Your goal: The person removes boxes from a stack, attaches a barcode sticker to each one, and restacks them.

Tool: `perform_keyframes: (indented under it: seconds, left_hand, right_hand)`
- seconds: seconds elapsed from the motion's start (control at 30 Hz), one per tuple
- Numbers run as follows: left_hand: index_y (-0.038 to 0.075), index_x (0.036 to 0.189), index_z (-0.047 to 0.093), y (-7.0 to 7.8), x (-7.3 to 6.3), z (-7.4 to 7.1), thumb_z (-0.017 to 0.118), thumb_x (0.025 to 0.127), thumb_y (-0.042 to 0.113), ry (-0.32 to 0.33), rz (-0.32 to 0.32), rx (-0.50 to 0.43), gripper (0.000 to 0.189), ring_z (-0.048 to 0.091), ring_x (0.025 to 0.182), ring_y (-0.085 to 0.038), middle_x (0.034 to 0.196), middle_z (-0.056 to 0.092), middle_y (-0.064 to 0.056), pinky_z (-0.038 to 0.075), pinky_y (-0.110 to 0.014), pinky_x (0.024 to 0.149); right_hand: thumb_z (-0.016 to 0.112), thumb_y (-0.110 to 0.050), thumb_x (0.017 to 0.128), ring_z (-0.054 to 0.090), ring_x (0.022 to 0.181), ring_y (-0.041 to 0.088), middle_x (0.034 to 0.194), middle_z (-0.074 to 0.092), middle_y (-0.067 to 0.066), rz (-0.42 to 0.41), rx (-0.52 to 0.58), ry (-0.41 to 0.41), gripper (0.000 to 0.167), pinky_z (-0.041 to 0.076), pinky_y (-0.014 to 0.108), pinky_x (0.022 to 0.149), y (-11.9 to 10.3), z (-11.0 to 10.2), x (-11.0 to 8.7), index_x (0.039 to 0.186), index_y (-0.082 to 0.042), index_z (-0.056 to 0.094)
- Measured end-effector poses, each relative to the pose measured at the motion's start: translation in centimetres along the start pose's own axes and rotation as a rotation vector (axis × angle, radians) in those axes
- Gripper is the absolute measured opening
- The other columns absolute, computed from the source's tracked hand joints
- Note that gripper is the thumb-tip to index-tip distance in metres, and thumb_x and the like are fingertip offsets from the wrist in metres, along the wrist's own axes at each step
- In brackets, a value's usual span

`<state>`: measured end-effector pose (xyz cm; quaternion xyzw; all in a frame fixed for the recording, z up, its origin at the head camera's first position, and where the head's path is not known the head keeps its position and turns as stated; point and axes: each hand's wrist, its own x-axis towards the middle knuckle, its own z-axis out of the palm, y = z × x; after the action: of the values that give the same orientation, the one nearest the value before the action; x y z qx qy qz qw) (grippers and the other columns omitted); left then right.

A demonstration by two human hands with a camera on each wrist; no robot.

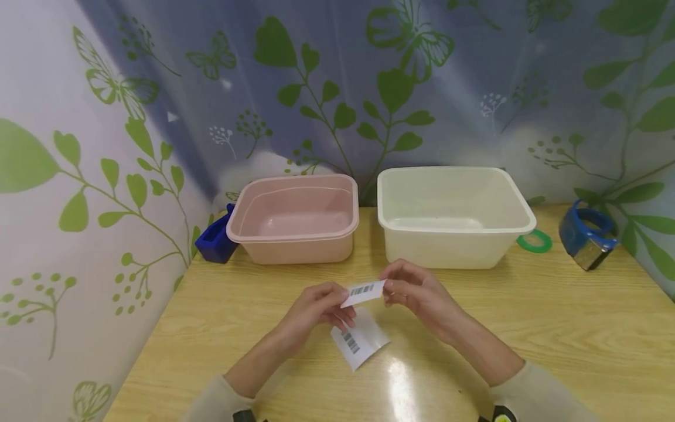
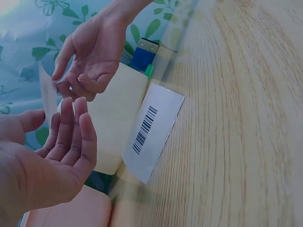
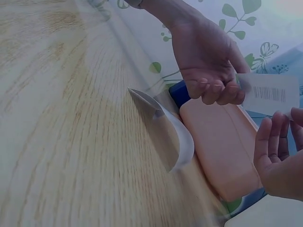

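Observation:
Between both hands, above the table, is a small white barcode label (image 1: 364, 291). My left hand (image 1: 323, 305) pinches its left end between thumb and fingers, and my right hand (image 1: 419, 296) pinches the right end. In the right wrist view the label (image 3: 270, 93) shows its printed bars, with the left hand (image 3: 208, 61) at one end and the right hand (image 3: 281, 156) at the other. Below the hands, on the wood, lies a second, larger white barcode sheet (image 1: 364, 340). It curls up off the table in the right wrist view, where the sheet (image 3: 175, 137) is seen edge-on.
A pink basin (image 1: 295, 251) and a cream basin (image 1: 443, 249) stand side by side at the back. Left of them is a dark blue box-like object (image 1: 217, 240). On the right lie a green tape ring (image 1: 535, 241) and a blue tape dispenser (image 1: 586, 234). A patterned curtain hangs behind.

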<state>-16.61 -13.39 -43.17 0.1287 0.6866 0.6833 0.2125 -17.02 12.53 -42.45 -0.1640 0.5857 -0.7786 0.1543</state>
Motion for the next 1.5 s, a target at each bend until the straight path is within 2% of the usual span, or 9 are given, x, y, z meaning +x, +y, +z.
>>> perform_keyframes:
  seconds: [0.23, 0.33, 0.43, 0.6, 0.87, 1.0, 1.17, 1.37, 1.5]
  left_hand:
    - [-0.003, 0.111, 0.063, 0.0, -0.2, -0.3, 0.067, 0.101, 0.020, 0.139, -0.030, -0.004, 0.025, 0.071, 0.076, -0.019, 0.089, 0.073, -0.013, 0.061, -0.033, 0.078]
    - [-0.003, 0.111, 0.063, 0.0, -0.3, -0.6, 0.067, 0.101, 0.018, 0.204, -0.024, 0.006, 0.024, 0.070, 0.076, -0.019, 0.091, 0.073, -0.017, 0.061, -0.033, 0.078]
    - [-0.002, 0.110, 0.063, -0.1, -0.4, -0.9, 0.067, 0.101, 0.018, 0.245, -0.009, 0.023, 0.022, 0.070, 0.075, -0.020, 0.089, 0.073, -0.015, 0.060, -0.034, 0.079]
    - [-0.002, 0.108, 0.063, -0.2, -0.6, -1.3, 0.069, 0.101, 0.018, 0.262, 0.014, 0.065, 0.022, 0.070, 0.076, -0.021, 0.089, 0.073, -0.014, 0.060, -0.033, 0.079]
    - [0.000, 0.110, 0.066, -0.4, -1.4, -2.3, 0.071, 0.100, 0.016, 0.270, 0.059, 0.220, 0.020, 0.068, 0.076, -0.021, 0.091, 0.073, -0.014, 0.058, -0.028, 0.070]
    - [0.000, 0.112, 0.066, -0.6, -1.7, -2.8, 0.071, 0.099, 0.014, 0.288, 0.078, 0.245, 0.020, 0.068, 0.074, -0.021, 0.092, 0.074, -0.015, 0.059, -0.029, 0.069]
    - [0.001, 0.115, 0.065, -0.8, -2.2, -3.7, 0.072, 0.099, 0.010, 0.356, 0.116, 0.309, 0.021, 0.069, 0.071, -0.022, 0.089, 0.074, -0.015, 0.061, -0.031, 0.067]
    - [0.002, 0.109, 0.064, -1.1, -2.8, -4.7, 0.070, 0.100, 0.008, 0.405, 0.156, 0.350, 0.013, 0.073, 0.073, -0.031, 0.086, 0.074, -0.015, 0.063, -0.039, 0.067]
    - [0.003, 0.107, 0.064, -1.3, -3.2, -5.4, 0.070, 0.100, 0.008, 0.419, 0.211, 0.445, 0.011, 0.074, 0.073, -0.032, 0.086, 0.076, -0.012, 0.063, -0.039, 0.067]
  right_hand:
    - [0.059, -0.003, 0.100, 0.066, 0.100, 0.020, 0.112, 0.068, 0.001, 0.008, -0.010, -0.015, 0.021, 0.058, 0.037, 0.088, 0.9, 0.2, 0.5, 0.114, -0.015, 0.069]
    - [0.059, -0.004, 0.101, 0.066, 0.097, 0.018, 0.115, 0.071, 0.003, 0.030, 0.010, -0.016, 0.024, 0.058, 0.039, 0.089, 1.2, 0.4, 0.8, 0.124, -0.009, 0.066]
    - [0.059, -0.007, 0.102, 0.066, 0.089, 0.017, 0.111, 0.072, 0.004, 0.048, 0.018, -0.001, 0.024, 0.058, 0.037, 0.087, 1.4, 0.7, 0.9, 0.125, -0.007, 0.064]
    - [0.061, -0.003, 0.101, 0.066, 0.081, 0.017, 0.103, 0.072, 0.004, 0.048, 0.012, 0.039, 0.017, 0.060, 0.033, 0.081, 1.9, 1.4, 0.8, 0.116, -0.008, 0.064]
    - [0.066, -0.003, 0.098, 0.067, 0.082, 0.018, 0.108, 0.072, 0.011, 0.101, -0.080, 0.132, 0.026, 0.060, 0.030, 0.080, 2.1, 2.9, 1.4, 0.119, 0.009, 0.057]
    - [0.067, -0.002, 0.097, 0.066, 0.084, 0.019, 0.108, 0.073, 0.012, 0.092, -0.145, 0.167, 0.026, 0.059, 0.031, 0.079, 2.6, 3.4, 1.9, 0.118, 0.010, 0.059]
    - [0.070, -0.002, 0.094, 0.064, 0.087, 0.016, 0.101, 0.070, 0.010, 0.058, -0.236, 0.232, 0.021, 0.058, 0.032, 0.080, 3.5, 4.7, 3.2, 0.111, 0.009, 0.064]
    - [0.071, -0.003, 0.093, 0.061, 0.086, 0.016, 0.097, 0.066, 0.009, 0.074, -0.289, 0.277, 0.014, 0.059, 0.037, 0.082, 4.0, 6.1, 4.6, 0.105, 0.003, 0.068]
    - [0.071, -0.001, 0.093, 0.063, 0.083, 0.015, 0.095, 0.067, 0.010, 0.079, -0.307, 0.291, 0.014, 0.061, 0.040, 0.079, 4.4, 6.7, 5.5, 0.107, 0.003, 0.069]
